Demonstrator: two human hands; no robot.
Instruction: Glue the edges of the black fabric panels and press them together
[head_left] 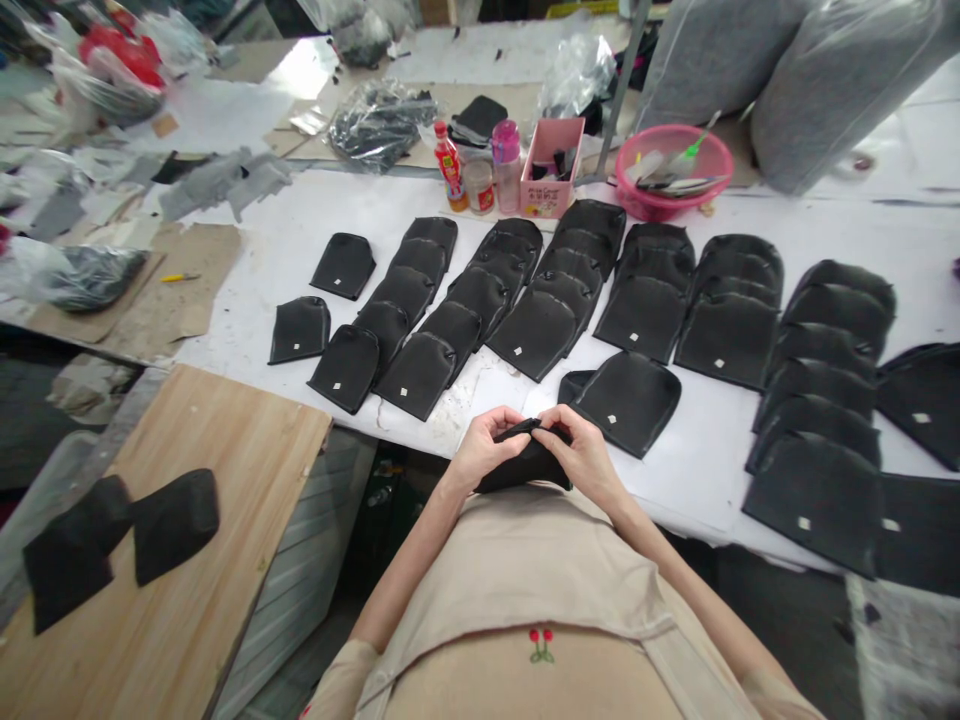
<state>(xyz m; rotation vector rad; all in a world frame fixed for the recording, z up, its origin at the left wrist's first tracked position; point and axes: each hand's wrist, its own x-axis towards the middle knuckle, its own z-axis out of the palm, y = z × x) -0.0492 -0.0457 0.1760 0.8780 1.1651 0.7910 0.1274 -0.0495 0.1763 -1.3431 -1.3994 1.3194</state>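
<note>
Close to my apron, at the table's front edge, my left hand (486, 447) and my right hand (581, 449) pinch the top edge of a black fabric piece (525, 470). Their fingertips nearly meet on its folded rim. Just beyond my right hand, a flat black piece with a small white label (630, 400) lies on the white table (697, 440), partly over another black piece. Rows of overlapping black pieces (427, 365) spread across the table behind, many with white labels showing. Two single black pieces (300, 328) lie to the left.
A pink basket (675, 205), a pink box (551, 195), a red-capped bottle (450, 170) and a pink-lidded bottle (507, 170) stand at the back. On the left, a wooden board (255, 480) holds black pieces. Large grey wrapped bundles (832, 100) stand back right.
</note>
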